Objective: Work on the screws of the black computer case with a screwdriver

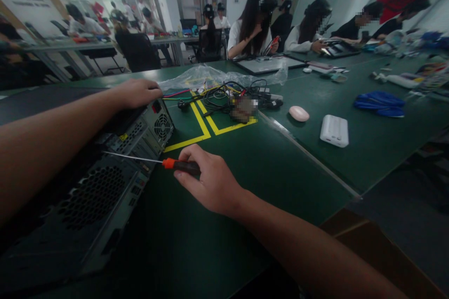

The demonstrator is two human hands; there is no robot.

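Note:
A dark computer tower (154, 135) lies at the left with its rear panel facing right, showing a round fan grille and a honeycomb vent. My left hand (136, 93) rests on the tower's top, its fingers bent over the far corner and gripping it. In my right hand (213, 180) is a screwdriver (180, 166) with a black and orange handle, held between thumb and fingers. Its long thin shaft points left across the rear panel. The tip reaches the panel's edge near a small yellow mark; whether it sits in a screw I cannot tell.
Behind the tower lie a heap of black cables (217, 96) and clear plastic film (196, 74). Yellow tape (189, 142) marks the green table (280, 173). Farther right are a pink oval object (299, 113), a white box (334, 131) and blue cloth (379, 103). People sit opposite.

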